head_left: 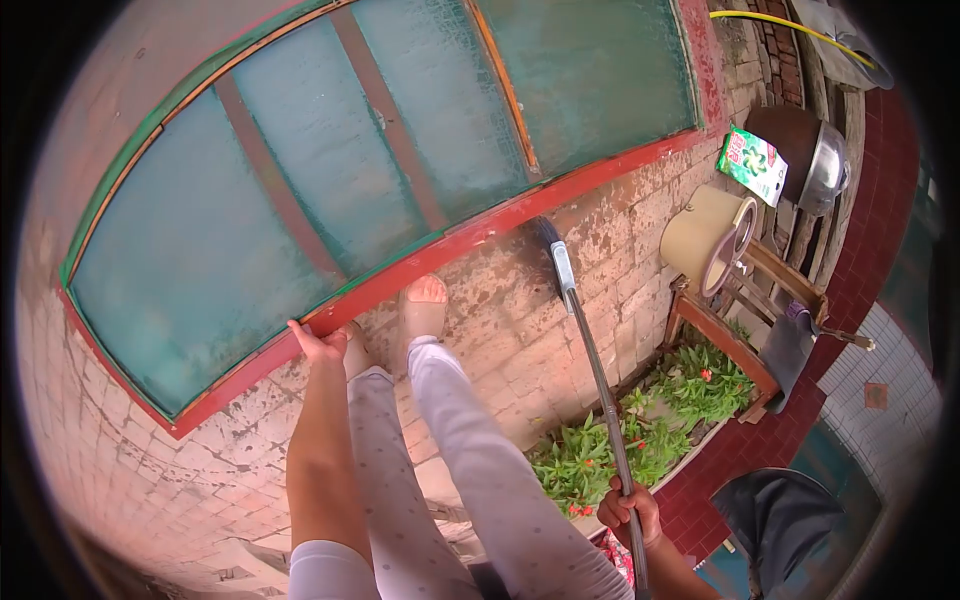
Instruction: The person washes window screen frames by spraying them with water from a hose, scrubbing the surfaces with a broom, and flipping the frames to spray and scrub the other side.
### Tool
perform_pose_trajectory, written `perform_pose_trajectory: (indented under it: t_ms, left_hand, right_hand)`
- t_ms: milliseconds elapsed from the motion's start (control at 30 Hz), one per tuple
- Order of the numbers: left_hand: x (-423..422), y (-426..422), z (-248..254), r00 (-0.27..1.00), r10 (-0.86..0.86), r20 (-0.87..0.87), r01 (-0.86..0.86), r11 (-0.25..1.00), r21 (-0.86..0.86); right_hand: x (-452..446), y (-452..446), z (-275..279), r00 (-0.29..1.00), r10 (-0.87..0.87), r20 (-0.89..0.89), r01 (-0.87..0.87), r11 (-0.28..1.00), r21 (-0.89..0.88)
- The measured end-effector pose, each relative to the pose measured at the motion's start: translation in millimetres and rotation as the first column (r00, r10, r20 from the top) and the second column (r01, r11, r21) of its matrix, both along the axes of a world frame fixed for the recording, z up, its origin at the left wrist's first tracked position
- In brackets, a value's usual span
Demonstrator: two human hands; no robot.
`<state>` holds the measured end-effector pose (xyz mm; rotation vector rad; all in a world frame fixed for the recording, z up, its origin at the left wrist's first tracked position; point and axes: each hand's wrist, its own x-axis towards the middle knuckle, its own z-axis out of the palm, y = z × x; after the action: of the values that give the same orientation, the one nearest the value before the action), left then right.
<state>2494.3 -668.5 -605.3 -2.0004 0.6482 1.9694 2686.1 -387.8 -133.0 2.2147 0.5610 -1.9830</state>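
Beside the red-framed panel [320,160], the long-handled brush [609,403] meets brick paving [480,300]; the right grip [632,508] wraps its pole, the left grip [325,345] touches the frame, tightness unclear. Ideally, strokes stay short and flat.

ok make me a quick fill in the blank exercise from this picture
1. The ____ hand grips the pole of the brush.
2. The left hand is at the panel's outer frame, which is painted ____.
3. The trousers are patterned with ____.

Missing words: right; red; dots.
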Motion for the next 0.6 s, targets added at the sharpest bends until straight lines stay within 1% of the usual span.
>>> perform_pose_trajectory:
  t_ms: [33,133,167,267,300,333,367,400,467,500,533,600]
  left_hand:
    - [2,-1,0,0.998,-0.068,-0.003,0.068,0.998,0.015]
    - [-5,1,3,1.000,-0.017,0.017,0.016,1.000,0.007]
    - [-6,1,9,0.999,-0.025,0.048,0.024,0.999,0.024]
    - [4,-15,2,0.998,0.058,0.036,-0.062,0.991,0.122]
    - [3,-16,11,0.993,0.061,0.098,-0.073,0.990,0.123]
    - [0,-18,21,0.989,-0.034,0.143,0.018,0.993,0.113]
    - [-4,-17,36,0.974,-0.128,0.187,0.110,0.988,0.106]
    - [-11,-17,53,0.949,-0.220,0.227,0.202,0.974,0.101]
    - [-21,-19,95,0.903,-0.410,0.128,0.402,0.912,0.084]
    - [-28,-24,116,0.862,-0.502,0.072,0.498,0.864,0.068]
    - [-34,-33,133,0.795,-0.606,0.033,0.604,0.796,0.047]
    - [-42,-56,164,0.618,-0.785,-0.038,0.786,0.619,-0.011]
  right_hand:
    - [-2,0,0,1.000,0.011,0.011,-0.011,1.000,0.007]
    - [-6,3,-2,0.999,0.010,0.035,-0.010,1.000,0.011]
    - [-5,5,-5,0.999,0.000,0.033,0.000,1.000,0.011]
    - [-6,6,-1,0.998,-0.058,0.036,0.058,0.998,0.009]
    - [-11,6,0,0.995,-0.084,0.045,0.084,0.996,0.010]
    - [-16,5,2,0.993,-0.110,0.051,0.109,0.994,0.010]
    - [-14,7,5,0.995,-0.102,0.010,0.102,0.994,-0.031]
    - [-12,7,7,0.994,-0.112,0.007,0.113,0.993,-0.046]
    - [-8,5,15,0.990,-0.139,-0.007,0.138,0.988,-0.072]
    - [-6,4,20,0.994,-0.111,-0.016,0.110,0.991,-0.073]
    - [-5,4,28,0.992,-0.126,-0.017,0.125,0.989,-0.085]
    - [-3,-1,42,0.987,-0.161,-0.022,0.158,0.982,-0.101]
